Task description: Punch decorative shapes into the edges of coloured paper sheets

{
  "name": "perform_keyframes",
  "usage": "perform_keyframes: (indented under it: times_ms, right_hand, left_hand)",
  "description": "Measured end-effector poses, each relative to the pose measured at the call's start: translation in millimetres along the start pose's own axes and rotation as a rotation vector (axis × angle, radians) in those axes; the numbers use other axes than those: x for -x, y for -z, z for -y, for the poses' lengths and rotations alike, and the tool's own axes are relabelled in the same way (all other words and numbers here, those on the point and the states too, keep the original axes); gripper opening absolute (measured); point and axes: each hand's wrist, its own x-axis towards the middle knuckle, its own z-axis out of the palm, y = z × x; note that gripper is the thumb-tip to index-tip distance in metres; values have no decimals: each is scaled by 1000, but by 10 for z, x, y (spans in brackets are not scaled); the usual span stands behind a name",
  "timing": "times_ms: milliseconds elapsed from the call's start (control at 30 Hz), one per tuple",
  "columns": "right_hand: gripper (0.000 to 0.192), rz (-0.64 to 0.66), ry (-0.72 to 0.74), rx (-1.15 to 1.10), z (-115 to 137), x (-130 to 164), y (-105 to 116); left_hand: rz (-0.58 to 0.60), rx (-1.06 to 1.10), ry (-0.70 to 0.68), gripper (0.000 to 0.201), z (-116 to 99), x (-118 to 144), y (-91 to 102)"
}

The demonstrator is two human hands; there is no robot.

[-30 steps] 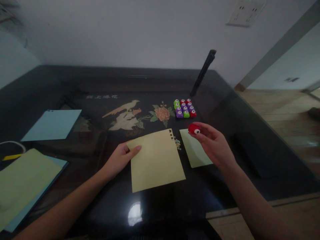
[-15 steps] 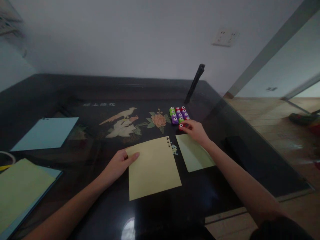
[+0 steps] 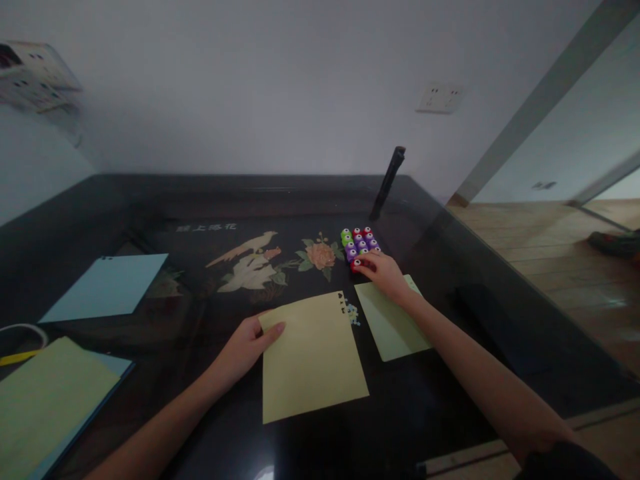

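In the head view, the left hand (image 3: 245, 347) lies flat with fingers spread on the yellow sheet's (image 3: 313, 357) 9 o'clock edge, while the right hand (image 3: 385, 273), fingers curled, pinches a red punch (image 3: 356, 264) at the 6 o'clock edge of the punch cluster (image 3: 359, 241), above the green sheet (image 3: 393, 323) on the table (image 3: 200, 200).

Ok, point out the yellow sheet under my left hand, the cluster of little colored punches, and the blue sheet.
yellow sheet (image 3: 313, 360), head view, middle of the paper.
cluster of punches (image 3: 358, 243), head view, centre of the group.
blue sheet (image 3: 107, 287), head view, middle of the paper.
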Motion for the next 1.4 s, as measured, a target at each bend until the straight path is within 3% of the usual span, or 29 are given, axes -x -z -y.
perform_keyframes:
  times_ms: [400,600,700,767,900,1167,1400]
  right_hand:
    - [17,-20,-87,30,113,-49,32]
    - [16,-45,-45,-146,517,215,284]
    - [17,152,-110,-346,787,489,360]
    - [18,277,-243,-569,904,652,363]
    - [35,411,-451,-856,946,798,312]
    - [25,378,-418,-874,878,772,403]
    - [17,235,-375,-844,777,806,648]
  left_hand:
    - [-6,-28,-13,39,-39,-9,-7]
    - [-56,29,-4,39,-67,39,-26]
    - [-69,57,-7,39,-73,55,-29]
    - [-74,62,-21,38,-74,52,-26]
    - [-60,43,-72,34,-73,29,-11]
    - [-181,-74,-161,33,-242,65,-67]
    - [-56,-215,-173,30,-356,109,-266]
